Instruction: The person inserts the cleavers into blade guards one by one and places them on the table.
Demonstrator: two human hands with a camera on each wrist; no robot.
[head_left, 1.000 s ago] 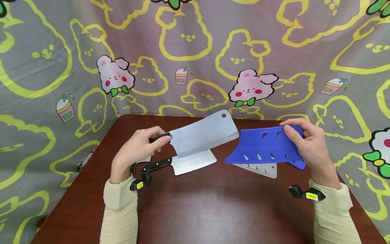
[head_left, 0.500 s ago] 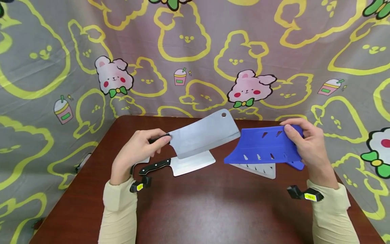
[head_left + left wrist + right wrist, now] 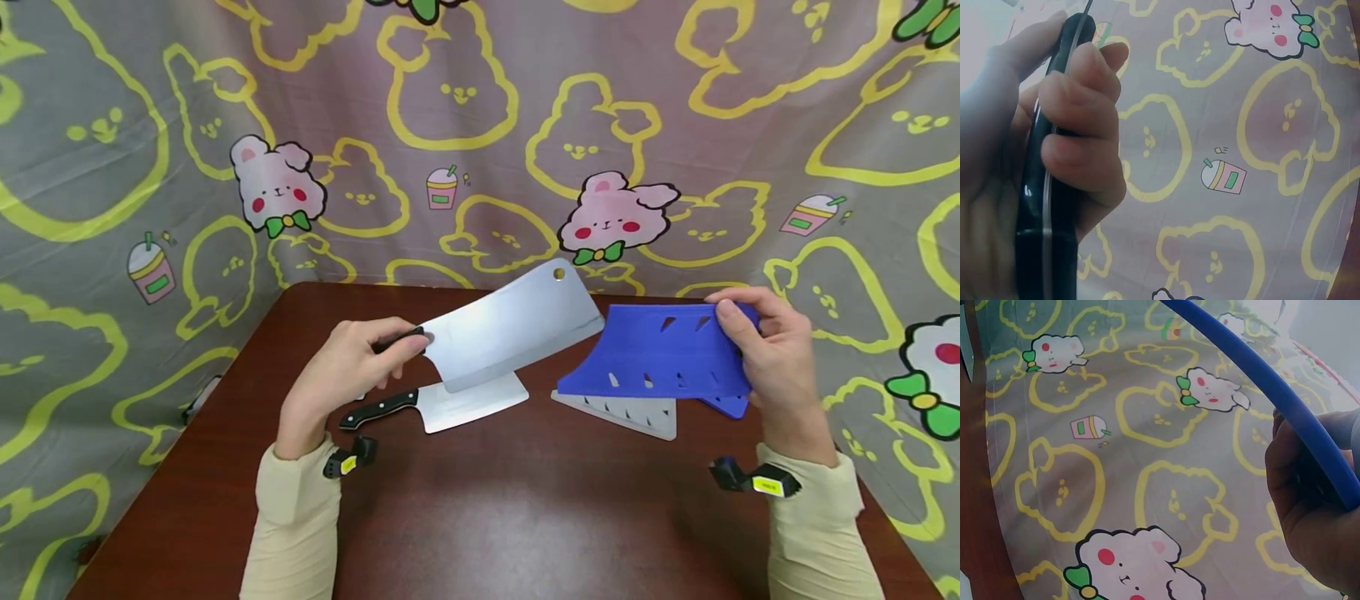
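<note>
A cleaver (image 3: 517, 329) gripped in the left hand (image 3: 348, 362) points lengthwise right, just beside a blue sheath (image 3: 652, 350) the right hand (image 3: 778, 350) pinches.

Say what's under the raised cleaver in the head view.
A second cleaver lies on the table below, its black handle and much of its blade visible. The raised cleaver hides part of that blade's upper edge and some tabletop behind.
</note>
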